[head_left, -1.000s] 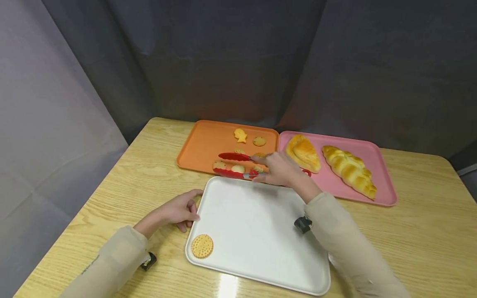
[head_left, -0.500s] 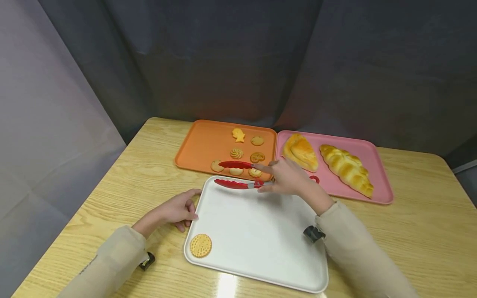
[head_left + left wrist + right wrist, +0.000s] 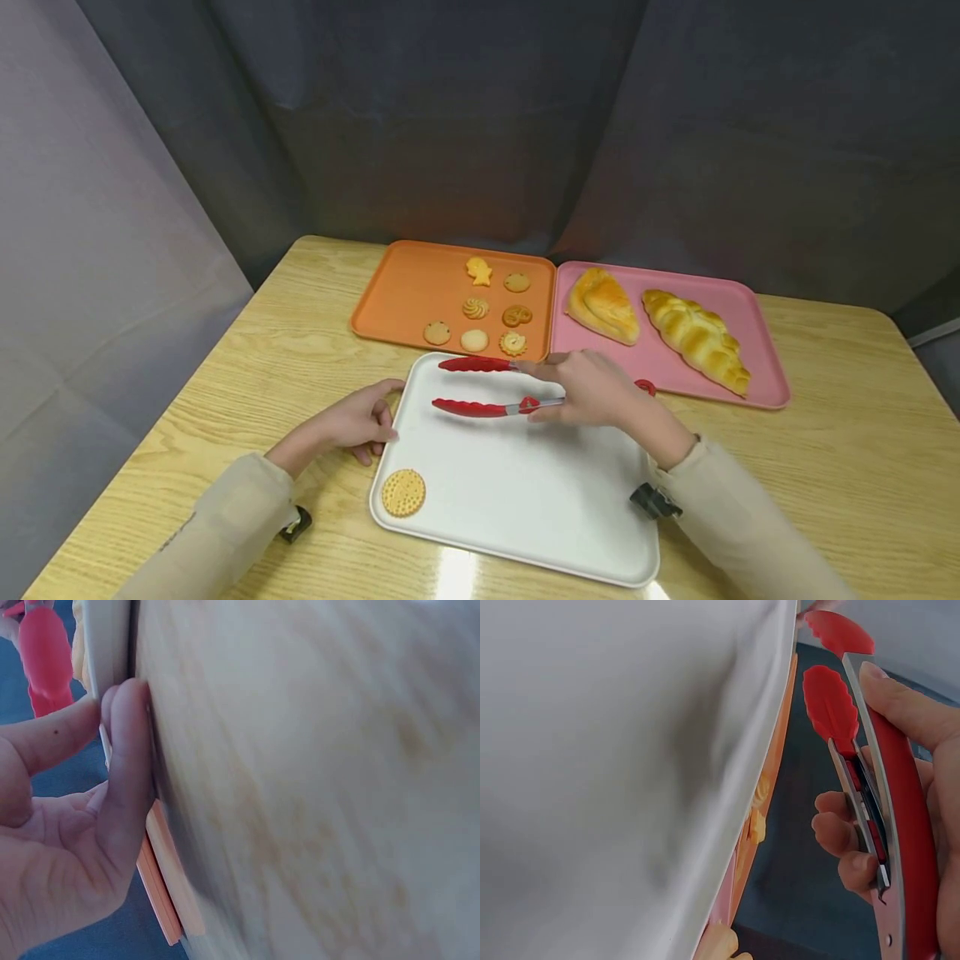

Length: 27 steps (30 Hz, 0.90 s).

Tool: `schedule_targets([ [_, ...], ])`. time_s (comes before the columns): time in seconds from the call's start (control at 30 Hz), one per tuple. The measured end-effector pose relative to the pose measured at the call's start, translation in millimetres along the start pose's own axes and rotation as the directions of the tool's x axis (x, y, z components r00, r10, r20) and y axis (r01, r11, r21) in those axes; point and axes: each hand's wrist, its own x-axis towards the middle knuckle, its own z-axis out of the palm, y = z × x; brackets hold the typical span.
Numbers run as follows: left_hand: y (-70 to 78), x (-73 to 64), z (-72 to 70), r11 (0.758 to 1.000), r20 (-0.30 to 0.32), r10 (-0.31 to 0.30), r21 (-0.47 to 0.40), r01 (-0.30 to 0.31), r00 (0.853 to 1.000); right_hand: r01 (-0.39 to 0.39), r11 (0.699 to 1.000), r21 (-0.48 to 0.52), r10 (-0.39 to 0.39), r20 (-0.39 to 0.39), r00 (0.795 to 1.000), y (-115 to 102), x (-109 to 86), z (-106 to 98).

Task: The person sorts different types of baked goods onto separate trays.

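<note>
My right hand (image 3: 596,387) grips a pair of red-tipped metal tongs (image 3: 911,847), its thumb along one arm and fingers curled round the other. The tongs' two tips are spread apart with nothing between them, over the upper part of the white tray (image 3: 517,500). At that tray's left edge, my left hand (image 3: 356,422) pinches the rim between thumb and fingers, as the left wrist view shows. A round, dotted biscuit (image 3: 403,492) lies in the tray's near left corner.
Behind the white tray, an orange tray (image 3: 405,287) holds several small cookies, including a fish-shaped one (image 3: 479,272). Beside it a pink tray (image 3: 765,367) bears a folded pastry (image 3: 602,306) and a braided loaf (image 3: 697,340). A dark curtain (image 3: 465,125) hangs behind the table.
The right hand has drawn the spread tongs from over the orange tray's cookies toward me, above the white tray. The left hand stays at the rim.
</note>
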Motion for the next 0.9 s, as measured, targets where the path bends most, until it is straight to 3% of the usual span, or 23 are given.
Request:
schedule_targets([
  [0.43,-0.6,-0.8,0.3,1.000,-0.002,-0.001,-0.003,0.001,1.000,0.115,0.993,-0.019,-0.114,0.036,0.993,-15,-14.4,3],
  [0.9,0.0,-0.7,0.2,1.000,-0.003,0.008,0.006,-0.008,1.000,0.205,0.977,0.056,-0.210,0.105,0.972,-22,-22.1,9],
])
